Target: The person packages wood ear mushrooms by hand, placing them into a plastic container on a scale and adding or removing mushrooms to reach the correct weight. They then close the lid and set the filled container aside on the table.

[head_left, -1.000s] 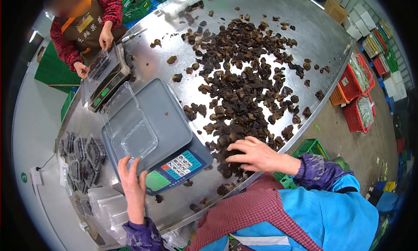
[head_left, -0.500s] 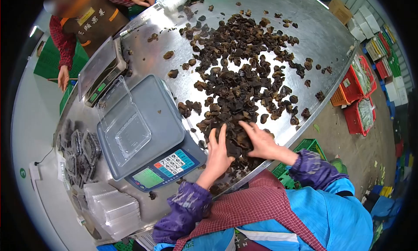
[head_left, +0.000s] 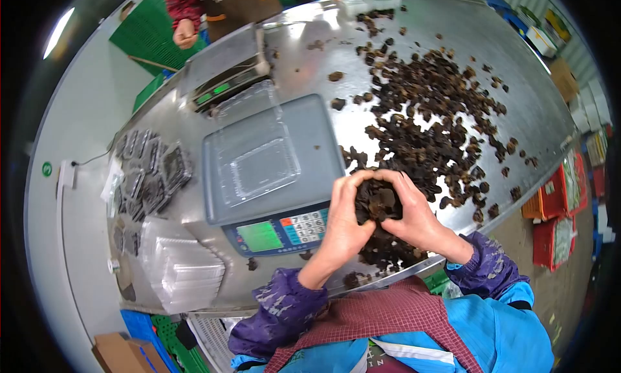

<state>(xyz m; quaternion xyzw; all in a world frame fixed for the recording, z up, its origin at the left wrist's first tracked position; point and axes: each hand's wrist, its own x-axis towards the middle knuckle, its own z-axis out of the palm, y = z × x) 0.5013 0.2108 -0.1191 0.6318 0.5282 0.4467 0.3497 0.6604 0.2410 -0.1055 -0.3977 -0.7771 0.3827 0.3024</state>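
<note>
My left hand [head_left: 344, 223] and my right hand [head_left: 419, 216] are cupped together around a clump of wood ear mushrooms [head_left: 379, 203]. Fingertips and thumbs meet or nearly meet, forming a ring. Behind and beneath them spreads a loose pile of wood ear mushrooms [head_left: 430, 143] over the steel table. Just left of my hands stands a grey digital scale [head_left: 326, 130] with a lit green display. On its platform lies an open clear plastic clamshell box [head_left: 259, 172], with no mushrooms visible inside.
At the left are several filled clear boxes [head_left: 152, 169] and a stack of empty plastic boxes [head_left: 184, 266]. A second scale [head_left: 229, 82] stands at the far side, near a person [head_left: 236, 8] in an apron. Red crates [head_left: 554, 240] sit on the floor right of the table [head_left: 530, 82].
My hands have gone from spread over the near end of the pile to cupped around a gathered clump. The camera view has shifted, so the table appears turned and farther right.
</note>
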